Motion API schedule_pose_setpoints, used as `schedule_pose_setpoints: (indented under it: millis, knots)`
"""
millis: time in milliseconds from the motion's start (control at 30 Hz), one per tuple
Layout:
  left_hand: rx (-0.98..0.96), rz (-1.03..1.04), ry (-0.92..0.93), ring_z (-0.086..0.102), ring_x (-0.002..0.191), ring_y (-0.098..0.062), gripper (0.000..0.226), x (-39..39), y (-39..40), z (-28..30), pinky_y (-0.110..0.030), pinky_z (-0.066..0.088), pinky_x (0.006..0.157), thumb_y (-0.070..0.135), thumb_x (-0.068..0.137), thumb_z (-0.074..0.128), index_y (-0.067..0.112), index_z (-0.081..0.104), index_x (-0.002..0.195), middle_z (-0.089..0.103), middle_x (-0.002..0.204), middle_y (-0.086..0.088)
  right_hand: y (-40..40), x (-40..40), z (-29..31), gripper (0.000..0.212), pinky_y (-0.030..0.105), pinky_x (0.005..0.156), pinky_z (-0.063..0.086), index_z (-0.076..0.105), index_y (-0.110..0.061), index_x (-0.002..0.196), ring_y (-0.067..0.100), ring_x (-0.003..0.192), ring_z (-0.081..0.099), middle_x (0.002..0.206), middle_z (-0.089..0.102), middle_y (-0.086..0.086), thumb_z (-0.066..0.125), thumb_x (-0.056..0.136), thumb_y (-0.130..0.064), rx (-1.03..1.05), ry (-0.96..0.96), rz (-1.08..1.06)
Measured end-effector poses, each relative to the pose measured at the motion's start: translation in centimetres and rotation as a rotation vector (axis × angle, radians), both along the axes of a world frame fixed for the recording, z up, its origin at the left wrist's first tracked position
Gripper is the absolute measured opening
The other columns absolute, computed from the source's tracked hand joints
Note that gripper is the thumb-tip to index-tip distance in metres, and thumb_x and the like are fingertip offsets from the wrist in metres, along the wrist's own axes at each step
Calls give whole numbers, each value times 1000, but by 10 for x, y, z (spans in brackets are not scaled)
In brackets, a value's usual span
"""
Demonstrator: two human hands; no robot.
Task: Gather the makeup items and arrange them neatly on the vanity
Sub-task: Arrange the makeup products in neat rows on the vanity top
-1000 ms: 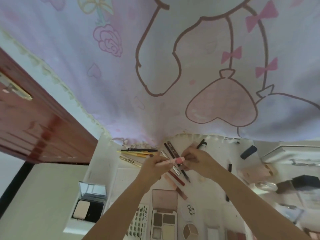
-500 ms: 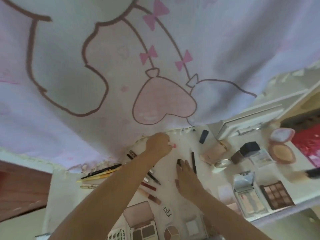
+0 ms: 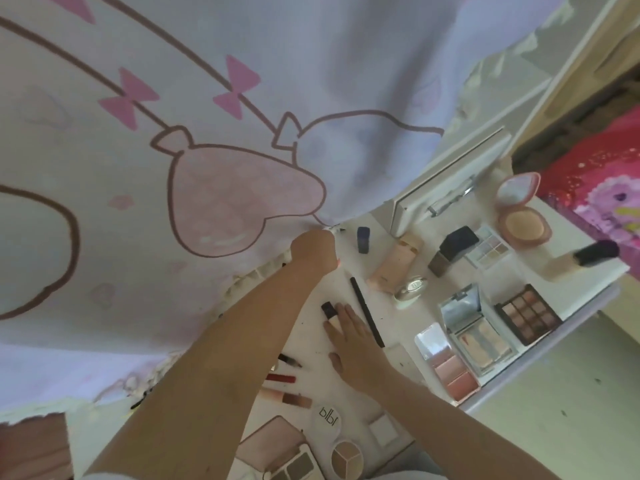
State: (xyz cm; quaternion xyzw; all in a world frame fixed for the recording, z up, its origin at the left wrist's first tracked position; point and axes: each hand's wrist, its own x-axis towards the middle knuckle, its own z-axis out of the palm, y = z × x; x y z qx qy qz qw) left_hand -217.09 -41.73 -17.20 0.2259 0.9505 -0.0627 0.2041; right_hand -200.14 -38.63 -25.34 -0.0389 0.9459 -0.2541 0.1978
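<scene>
Makeup items (image 3: 526,315) lie scattered across white vanity (image 3: 585,275).

Soft matt lilac cloth curtain with pink bows (image 3: 311,81) hangs over the smooth white vanity top (image 3: 571,271); a glossy pink plastic round powder compact (image 3: 523,216) sits near its far right corner.

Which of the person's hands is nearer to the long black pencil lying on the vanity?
Right. The right hand lies flat just beside the long black pencil, fingers nearly touching it. The left hand is farther, up by the curtain.

Bare vanity top (image 3: 332,289) between black pencil (image 3: 367,311) and hanging curtain (image 3: 242,133).
</scene>
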Motion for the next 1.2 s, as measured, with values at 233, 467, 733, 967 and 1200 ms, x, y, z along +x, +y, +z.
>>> schedule_pose_setpoints:
  millis: [233,467,733,967,1200]
  knots:
    - [3,-36,-20,56,103,-24,29,-7,7,-4,-27,43,74,29,86,57,5,60,102,60,109,-9,4,1,-3,53,35,116,-6,14,-15,145,26,141,-16,153,-13,12,31,95,-25,-30,1,7]
    - [50,-29,-18,58,99,-24,21,-6,11,2,-26,43,70,18,83,58,5,61,98,62,105,-9,5,2,-4,50,29,116,-4,21,-12,143,24,142,-12,154,-6,11,32,94,-18,-92,55,-44]
    - [280,68,-49,50,114,-24,42,13,-23,14,-30,41,88,29,87,55,11,49,124,52,124,-9,12,-6,20,31,21,82,40,61,8,98,35,96,58,106,59,21,46,73,20,-339,195,-399]
    - [749,459,-477,56,83,-11,34,63,-84,23,-22,47,73,18,88,57,12,51,121,58,102,1,27,-10,63,30,3,63,39,44,-24,75,13,71,53,84,60,5,62,79,0,-629,34,-456]
    - [1142,687,-642,58,61,-1,17,96,-120,44,-12,48,56,2,82,61,19,61,85,60,72,5,12,-18,103,30,7,54,39,52,-23,64,-2,52,51,64,55,-6,71,70,1,-758,11,-439]
